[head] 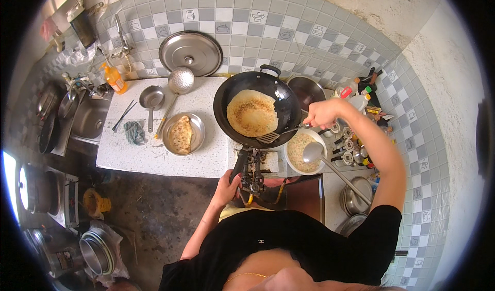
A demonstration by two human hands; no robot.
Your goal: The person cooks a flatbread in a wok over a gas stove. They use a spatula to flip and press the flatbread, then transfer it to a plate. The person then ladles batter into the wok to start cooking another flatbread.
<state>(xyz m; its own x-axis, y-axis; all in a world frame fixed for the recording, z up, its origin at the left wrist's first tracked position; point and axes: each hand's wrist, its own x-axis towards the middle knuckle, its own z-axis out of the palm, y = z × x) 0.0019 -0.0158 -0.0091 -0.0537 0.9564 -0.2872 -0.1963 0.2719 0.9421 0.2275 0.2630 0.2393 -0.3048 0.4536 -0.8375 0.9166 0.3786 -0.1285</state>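
My left hand [228,186] grips the long handle of a black wok [286,94], which rests over a gas burner. Inside the wok lies a round, browned pancake [253,113]. My right hand [323,113] holds a slotted metal spatula [268,137], its blade at the pancake's lower right edge. Just right of the wok, a white bowl of batter [297,150] with green bits has a metal ladle [313,152] resting in it. On the counter to the left, a steel bowl [203,130] holds a folded cooked pancake [181,134].
A steel pot [307,88] stands behind the wok's right side. Left on the counter [116,155] are a skimmer [181,80], a small ladle [151,97], chopsticks [124,115] and a cloth [134,132]. Spice jars [348,146] and bottles [359,101] crowd the right. A large lid [190,53] leans on the tiles.
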